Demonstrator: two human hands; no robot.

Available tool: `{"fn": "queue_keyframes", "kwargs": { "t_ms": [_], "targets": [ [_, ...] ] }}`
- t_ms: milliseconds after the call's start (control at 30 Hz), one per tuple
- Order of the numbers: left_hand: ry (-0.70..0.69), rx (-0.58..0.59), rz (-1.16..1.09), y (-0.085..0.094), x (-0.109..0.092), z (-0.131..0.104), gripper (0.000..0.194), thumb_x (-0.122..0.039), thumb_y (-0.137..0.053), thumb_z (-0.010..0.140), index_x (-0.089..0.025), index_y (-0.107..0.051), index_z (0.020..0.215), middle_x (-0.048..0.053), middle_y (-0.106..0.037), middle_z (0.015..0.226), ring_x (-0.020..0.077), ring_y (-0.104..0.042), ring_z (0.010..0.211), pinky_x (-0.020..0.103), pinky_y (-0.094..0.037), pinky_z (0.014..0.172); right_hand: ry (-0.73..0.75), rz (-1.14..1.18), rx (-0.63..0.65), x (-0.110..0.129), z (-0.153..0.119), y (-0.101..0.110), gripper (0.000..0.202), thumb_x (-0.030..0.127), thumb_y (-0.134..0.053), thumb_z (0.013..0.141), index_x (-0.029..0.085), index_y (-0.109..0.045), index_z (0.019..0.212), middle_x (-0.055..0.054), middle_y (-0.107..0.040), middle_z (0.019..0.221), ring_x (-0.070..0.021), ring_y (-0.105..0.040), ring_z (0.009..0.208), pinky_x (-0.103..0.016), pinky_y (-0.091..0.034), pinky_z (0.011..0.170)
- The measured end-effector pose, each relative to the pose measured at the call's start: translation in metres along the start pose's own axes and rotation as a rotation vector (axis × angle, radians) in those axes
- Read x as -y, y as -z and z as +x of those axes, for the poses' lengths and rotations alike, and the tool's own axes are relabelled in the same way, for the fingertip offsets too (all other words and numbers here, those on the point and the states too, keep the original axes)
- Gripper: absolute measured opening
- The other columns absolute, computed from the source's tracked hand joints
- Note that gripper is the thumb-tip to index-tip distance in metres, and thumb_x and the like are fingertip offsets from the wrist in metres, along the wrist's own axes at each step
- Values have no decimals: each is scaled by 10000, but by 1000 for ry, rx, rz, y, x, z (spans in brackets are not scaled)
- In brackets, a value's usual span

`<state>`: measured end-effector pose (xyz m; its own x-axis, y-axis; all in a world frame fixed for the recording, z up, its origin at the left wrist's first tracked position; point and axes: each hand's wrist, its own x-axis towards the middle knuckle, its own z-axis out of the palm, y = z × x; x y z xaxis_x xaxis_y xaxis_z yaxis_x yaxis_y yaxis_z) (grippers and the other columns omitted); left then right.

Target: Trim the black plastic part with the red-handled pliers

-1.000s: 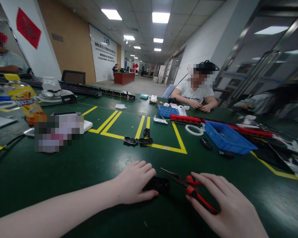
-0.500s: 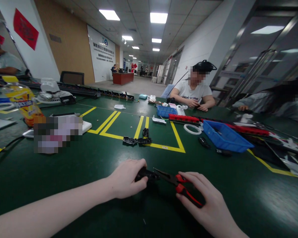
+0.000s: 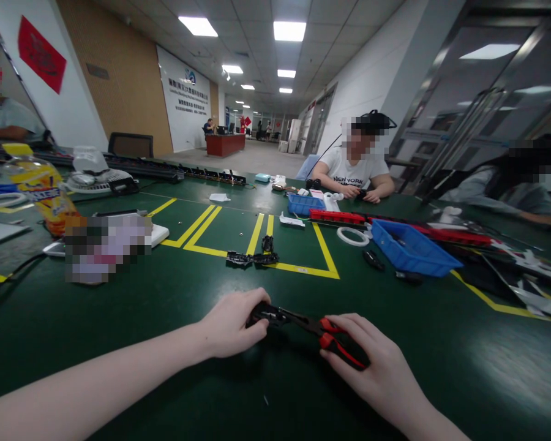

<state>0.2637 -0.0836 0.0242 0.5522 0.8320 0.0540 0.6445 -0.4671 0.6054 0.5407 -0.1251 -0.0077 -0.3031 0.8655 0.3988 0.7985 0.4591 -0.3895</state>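
Observation:
My left hand [image 3: 236, 324] is closed around a small black plastic part [image 3: 270, 314], whose exact kind I cannot make out. Red-and-black needle-nose pliers [image 3: 333, 343] are gripped by their handles in my right hand [image 3: 371, 361]. Their narrow jaws reach left and meet the right end of the black part. Both are held low above the green table [image 3: 188, 398]. Beyond my hands, several black plastic pieces [image 3: 252, 258] lie by the yellow tape. A thin light sliver [image 3: 266, 400] rests on the table nearer to me.
Right of centre stand a blue bin [image 3: 411, 254] and a smaller blue basket [image 3: 305, 204], with a white ring [image 3: 352, 236] between. At left are a drink bottle [image 3: 46, 196] and a white fan [image 3: 89, 168]. A person [image 3: 356, 168] sits opposite; another sits at far right.
The pliers have moved left and slightly up, and their tips now meet the black part. My left hand with the part has risen slightly in view.

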Motion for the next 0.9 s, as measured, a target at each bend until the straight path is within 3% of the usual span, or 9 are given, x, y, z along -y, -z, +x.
{"fn": "queue_keyframes", "kwargs": {
  "t_ms": [233, 400, 633, 767, 833, 900],
  "targets": [
    [-96, -20, 50, -12, 17, 5, 305, -428, -628, 828, -224, -586, 1051, 10, -674, 895, 200, -624, 772, 268, -422, 636, 77, -70, 25, -2, 0, 1, 369, 417, -614, 846, 267, -585, 1182, -59, -657, 1077, -205, -666, 921, -314, -585, 754],
    [-181, 10, 117, -13, 21, 7, 368, -542, -555, 893, -213, -612, 1049, 7, -673, 820, 189, -623, 702, 267, -398, 608, 88, -96, -28, 1, -1, -2, 347, 445, -564, 870, 263, -583, 1164, -76, -652, 1075, -217, -666, 910, -322, -588, 730],
    [-217, -73, 219, -16, 25, 8, 360, -460, -595, 887, -208, -606, 1144, 56, -609, 1073, 235, -582, 945, 360, -456, 816, 130, -188, 24, -11, 3, -7, 368, 461, -611, 827, 269, -588, 1140, -53, -661, 1044, -194, -673, 850, -284, -593, 664],
    [-239, -141, 224, -12, 22, 7, 509, -433, -663, 833, -193, -520, 1258, 92, -571, 1192, 273, -559, 1023, 422, -454, 867, 142, -212, 35, -9, 5, -7, 347, 430, -602, 826, 260, -594, 1127, -56, -663, 1024, -193, -674, 824, -288, -592, 648],
    [-306, -244, 154, -4, 9, -2, 399, -345, -641, 860, -186, -513, 1203, 93, -578, 1182, 257, -563, 1037, 405, -460, 865, 144, -218, 38, -6, 6, -6, 336, 414, -597, 829, 256, -592, 1125, -59, -661, 1015, -193, -674, 822, -290, -592, 649],
    [-522, -354, 18, 7, -10, -21, 211, -232, -569, 902, -194, -508, 1101, 65, -619, 1066, 194, -593, 974, 333, -478, 827, 140, -222, 56, -4, 7, -5, 338, 401, -602, 829, 255, -585, 1133, -60, -659, 1015, -188, -674, 821, -285, -592, 647]
  ]
}}
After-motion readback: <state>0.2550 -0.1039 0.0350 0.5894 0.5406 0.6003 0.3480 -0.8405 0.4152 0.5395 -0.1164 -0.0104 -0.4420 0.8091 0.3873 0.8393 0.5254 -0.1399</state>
